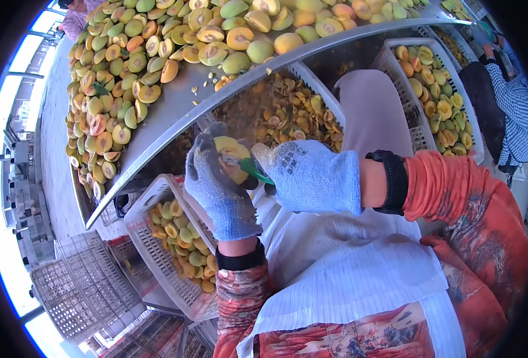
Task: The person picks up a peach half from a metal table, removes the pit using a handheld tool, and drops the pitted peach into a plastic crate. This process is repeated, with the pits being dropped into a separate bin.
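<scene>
My left hand [221, 188], in a blue-grey work glove, is closed around a halved apricot [235, 156] with its cut face turned toward my right hand. The cut face is yellow, with a pale hollow in the middle. My right hand [312, 176], gloved the same way, grips a small green-handled knife [255, 170]. Its tip meets the middle of the apricot; the blade itself is hard to make out. Both hands are held over my lap, just in front of the metal table's edge. Below and behind them sits a crate of apricot scraps [294, 113].
A metal table [183, 101] carries a large heap of halved apricots [121, 77]. Crates of apricot halves stand at left [147, 253] and right [477, 134]. Stacked empty crates [85, 286] are at lower left. Another person's checkered sleeve [510, 104] shows at far right.
</scene>
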Action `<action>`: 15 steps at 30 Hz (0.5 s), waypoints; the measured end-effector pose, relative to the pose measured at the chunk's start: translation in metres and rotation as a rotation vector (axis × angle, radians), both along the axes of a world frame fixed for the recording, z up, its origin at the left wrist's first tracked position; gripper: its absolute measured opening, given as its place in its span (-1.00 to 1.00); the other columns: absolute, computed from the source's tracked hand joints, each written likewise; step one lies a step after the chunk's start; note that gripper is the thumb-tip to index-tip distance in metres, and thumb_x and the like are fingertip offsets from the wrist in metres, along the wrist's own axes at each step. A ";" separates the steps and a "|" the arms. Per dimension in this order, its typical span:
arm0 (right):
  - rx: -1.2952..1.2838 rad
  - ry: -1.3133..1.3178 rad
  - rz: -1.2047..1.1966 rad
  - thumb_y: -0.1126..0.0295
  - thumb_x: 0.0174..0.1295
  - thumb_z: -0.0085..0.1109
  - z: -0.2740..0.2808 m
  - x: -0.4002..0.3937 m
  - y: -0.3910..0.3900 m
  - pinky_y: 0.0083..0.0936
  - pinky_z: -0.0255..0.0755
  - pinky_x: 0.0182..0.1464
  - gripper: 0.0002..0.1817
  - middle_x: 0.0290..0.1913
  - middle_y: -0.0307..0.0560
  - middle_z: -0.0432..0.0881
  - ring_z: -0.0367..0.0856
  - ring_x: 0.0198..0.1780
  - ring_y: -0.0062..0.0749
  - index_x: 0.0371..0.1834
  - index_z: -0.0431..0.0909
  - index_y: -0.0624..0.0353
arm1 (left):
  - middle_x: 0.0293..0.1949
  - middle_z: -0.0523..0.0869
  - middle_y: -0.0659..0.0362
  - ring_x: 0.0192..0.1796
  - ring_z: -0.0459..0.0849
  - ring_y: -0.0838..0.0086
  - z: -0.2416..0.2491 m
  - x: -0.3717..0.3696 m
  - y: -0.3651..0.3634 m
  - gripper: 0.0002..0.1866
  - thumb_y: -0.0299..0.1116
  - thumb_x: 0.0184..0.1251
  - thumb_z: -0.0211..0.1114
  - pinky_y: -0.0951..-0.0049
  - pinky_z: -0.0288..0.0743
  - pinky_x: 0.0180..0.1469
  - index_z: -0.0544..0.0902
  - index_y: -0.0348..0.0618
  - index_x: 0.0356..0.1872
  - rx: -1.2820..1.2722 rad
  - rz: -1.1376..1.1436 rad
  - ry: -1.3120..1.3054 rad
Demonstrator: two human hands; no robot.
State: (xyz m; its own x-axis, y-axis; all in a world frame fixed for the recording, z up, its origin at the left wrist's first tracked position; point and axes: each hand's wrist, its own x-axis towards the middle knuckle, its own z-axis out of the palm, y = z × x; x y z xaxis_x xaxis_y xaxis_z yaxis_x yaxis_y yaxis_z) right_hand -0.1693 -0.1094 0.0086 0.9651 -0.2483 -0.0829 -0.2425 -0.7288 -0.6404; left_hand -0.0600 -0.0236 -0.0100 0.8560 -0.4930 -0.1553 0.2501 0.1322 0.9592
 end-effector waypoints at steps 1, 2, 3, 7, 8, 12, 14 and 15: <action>0.056 -0.003 -0.003 0.38 0.02 0.12 0.002 0.003 0.000 -0.22 0.50 -0.34 -0.69 -0.43 0.20 0.61 0.64 -0.36 0.01 -0.21 0.45 0.37 | -0.19 0.63 0.04 -0.17 0.60 0.46 -0.007 -0.001 -0.002 -0.76 -0.45 0.28 0.13 0.50 0.51 -0.11 0.52 -0.32 -0.06 0.002 0.000 0.001; 0.057 -0.002 -0.005 0.38 0.02 0.12 -0.002 0.005 0.001 -0.22 0.50 -0.34 -0.69 -0.43 0.20 0.61 0.64 -0.36 0.01 -0.21 0.45 0.37 | -0.15 0.62 0.02 -0.15 0.60 0.43 -0.018 -0.001 -0.005 -0.73 -0.38 0.32 0.10 0.50 0.51 -0.10 0.49 -0.33 -0.04 0.000 0.131 -0.435; 0.116 -0.067 0.024 0.35 0.00 0.14 -0.007 0.007 0.004 -0.20 0.49 -0.34 -0.65 -0.44 0.21 0.58 0.62 -0.37 0.02 -0.18 0.44 0.36 | -0.11 0.61 0.00 -0.13 0.60 0.41 -0.024 -0.001 -0.007 -0.68 -0.31 0.37 0.06 0.49 0.51 -0.10 0.47 -0.35 -0.01 -0.002 0.260 -0.871; 0.145 -0.098 -0.001 0.33 0.02 0.13 -0.013 0.007 0.003 -0.18 0.47 -0.36 -0.68 -0.44 0.23 0.55 0.58 -0.41 0.05 -0.22 0.46 0.34 | -0.07 0.62 0.10 -0.19 0.60 0.49 -0.030 0.004 0.002 -0.68 -0.32 0.32 0.13 0.50 0.49 -0.17 0.51 -0.32 0.00 0.097 0.171 -0.721; 0.149 -0.095 -0.006 0.33 0.02 0.13 -0.013 0.007 -0.001 -0.18 0.47 -0.36 -0.68 -0.44 0.23 0.55 0.58 -0.41 0.05 -0.22 0.46 0.34 | -0.07 0.62 0.10 -0.19 0.60 0.49 -0.030 0.007 0.002 -0.68 -0.32 0.32 0.13 0.50 0.49 -0.17 0.51 -0.32 0.00 0.098 0.165 -0.718; 0.533 0.234 0.032 0.41 0.03 0.11 0.021 0.011 -0.012 -0.33 0.45 -0.48 -0.78 -0.58 0.12 0.54 0.59 -0.53 -0.13 -0.36 0.50 0.39 | -0.12 0.64 0.08 -0.22 0.60 0.51 -0.013 0.013 -0.006 -0.70 -0.32 0.29 0.16 0.54 0.48 -0.19 0.55 -0.34 -0.07 -0.013 -0.030 -0.191; 0.786 0.309 -0.034 0.50 0.01 0.09 0.022 0.012 -0.012 -0.43 0.44 -0.61 -0.84 -0.65 0.06 0.55 0.59 -0.64 -0.25 -0.43 0.52 0.44 | -0.16 0.66 0.08 -0.21 0.60 0.51 -0.028 0.017 -0.007 -0.70 -0.35 0.26 0.17 0.55 0.49 -0.20 0.57 -0.35 -0.08 -0.141 0.050 -0.580; 0.624 0.206 0.084 0.49 0.02 0.09 0.009 0.013 -0.012 -0.43 0.44 -0.61 -0.85 -0.65 0.06 0.55 0.59 -0.64 -0.26 -0.46 0.54 0.42 | -0.16 0.66 0.08 -0.21 0.60 0.51 -0.028 0.020 -0.003 -0.70 -0.35 0.26 0.17 0.55 0.49 -0.20 0.57 -0.35 -0.08 -0.136 0.048 -0.579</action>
